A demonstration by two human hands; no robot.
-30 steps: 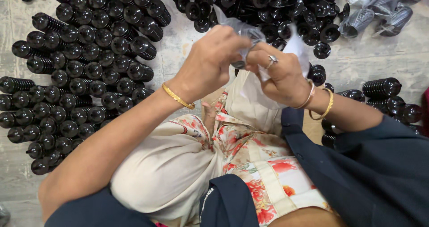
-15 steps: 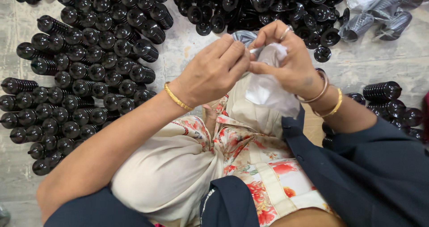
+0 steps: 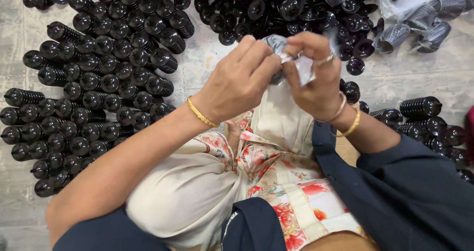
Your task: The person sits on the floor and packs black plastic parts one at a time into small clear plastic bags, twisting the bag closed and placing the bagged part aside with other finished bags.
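Your left hand (image 3: 237, 83) and right hand (image 3: 313, 68) both pinch the crumpled clear wrapper (image 3: 291, 58), fingertips closed tight on it, held above your lap with a dark part barely showing inside. It looks only partly pulled apart, so the part is not yet free. Black parts stand in rows (image 3: 94, 88) at left; a loose pile (image 3: 276, 9) lies ahead. Half a second ago the wrapper hung lower and looser; now it is bunched.

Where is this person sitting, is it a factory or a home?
Probably a small workshop floor where parts are packed by hand. Many black ribbed plastic pieces lie in rows on the bare grey concrete floor. The left hand and right hand pinch a crumpled clear plastic bag.
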